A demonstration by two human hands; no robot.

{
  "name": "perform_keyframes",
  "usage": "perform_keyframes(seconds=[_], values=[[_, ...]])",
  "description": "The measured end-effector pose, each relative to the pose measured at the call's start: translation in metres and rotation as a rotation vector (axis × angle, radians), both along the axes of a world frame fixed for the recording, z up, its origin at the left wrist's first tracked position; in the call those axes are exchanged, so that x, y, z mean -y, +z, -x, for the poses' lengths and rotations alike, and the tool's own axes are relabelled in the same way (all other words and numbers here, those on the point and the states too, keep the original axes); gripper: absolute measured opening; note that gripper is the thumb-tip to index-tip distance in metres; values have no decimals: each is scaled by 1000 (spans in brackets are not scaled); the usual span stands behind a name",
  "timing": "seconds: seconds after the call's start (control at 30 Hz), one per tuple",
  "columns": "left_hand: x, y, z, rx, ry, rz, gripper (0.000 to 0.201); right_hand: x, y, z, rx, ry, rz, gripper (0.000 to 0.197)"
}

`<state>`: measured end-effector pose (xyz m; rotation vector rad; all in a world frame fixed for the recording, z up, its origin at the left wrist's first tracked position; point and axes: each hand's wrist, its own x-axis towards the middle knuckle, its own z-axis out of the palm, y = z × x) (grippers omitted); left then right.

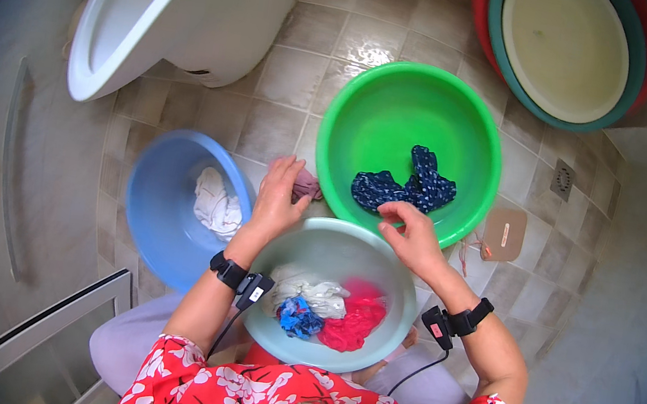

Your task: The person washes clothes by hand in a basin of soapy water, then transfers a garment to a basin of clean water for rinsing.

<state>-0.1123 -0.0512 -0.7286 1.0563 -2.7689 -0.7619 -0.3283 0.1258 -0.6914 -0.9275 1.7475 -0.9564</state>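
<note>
My left hand is above the far left rim of the pale mint basin, its fingers stretched out and empty. Just beside those fingers a mauve cloth lies between the basins. My right hand hovers at the near rim of the bright green basin; its fingers bend loosely, thumb apart, with nothing seen in them. Inside the green basin rests a navy cloth with white specks. The mint basin holds a white cloth, a blue patterned cloth and a red-pink cloth in water.
A blue basin with a white cloth stands at left. Far right are nested basins, the innermost cream. A white sanitary fixture fills the far left. A beige flat plate and floor drain are at right.
</note>
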Motion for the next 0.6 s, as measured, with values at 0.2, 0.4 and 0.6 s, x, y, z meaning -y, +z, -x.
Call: perform_keyframes(seconds=[0.2, 0.4, 0.6], values=[[-9, -7, 47, -160, 394, -471, 73, -23, -26, 57, -672, -149, 44, 45], [-18, -32, 65, -414, 515, -554, 70, -55, -74, 94, -856, -372, -130, 79], [-21, -20, 84, -423, 523, -629, 71, -67, -85, 101, -409, -538, -121, 91]])
